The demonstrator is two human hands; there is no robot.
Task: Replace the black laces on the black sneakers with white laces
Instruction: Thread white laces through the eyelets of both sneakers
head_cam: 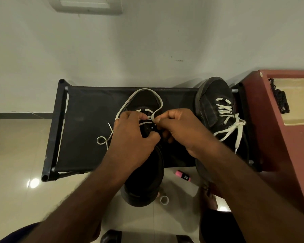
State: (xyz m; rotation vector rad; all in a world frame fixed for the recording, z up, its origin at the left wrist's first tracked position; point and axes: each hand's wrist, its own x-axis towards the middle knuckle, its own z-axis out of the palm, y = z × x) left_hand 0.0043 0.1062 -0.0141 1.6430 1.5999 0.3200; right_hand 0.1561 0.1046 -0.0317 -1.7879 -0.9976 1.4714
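A black sneaker (144, 183) lies on the black fabric rack (88, 123) in the middle, toe away from me. A white lace (140, 91) loops over its toe and trails off to the left. My left hand (132, 135) pinches the lace near the eyelets and covers the shoe's tongue. My right hand (181, 130) pinches the same lace just opposite. A second black sneaker (212, 106) stands at the right of the rack, laced in white with its ends tied loosely. Black laces (279, 97) lie in a cream tray on the red cabinet.
A red cabinet (277, 141) with the cream tray (298, 106) stands right of the rack. On the tiled floor below lie a pink highlighter (182, 175) and a small white ring (164, 199). My bare foot (211, 199) is by the rack's front edge. A white wall is behind.
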